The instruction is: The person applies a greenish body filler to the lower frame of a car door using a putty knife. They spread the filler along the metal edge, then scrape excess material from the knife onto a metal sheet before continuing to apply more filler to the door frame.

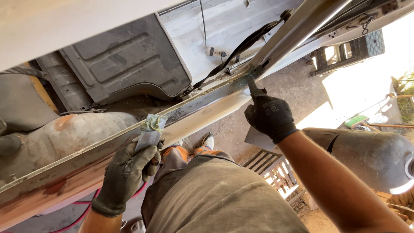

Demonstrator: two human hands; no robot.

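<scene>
A grey gas cylinder (371, 157) lies at the right, a grey panel (125, 60) and a black strap (241, 45) lie behind the sill (194, 116), and a red hose (86, 213) runs below — nothing blocks either glove. The left hand (127, 172) grips a metal spreader (148, 136), blade pointing up against the sill's edge; the sill's long axis runs from lower left to upper right. The right hand (269, 116) clasps a flat metal plate (258, 140), forefinger stretched onto the seam — bare dirt ground (297, 90) lies sunlit beyond.
</scene>
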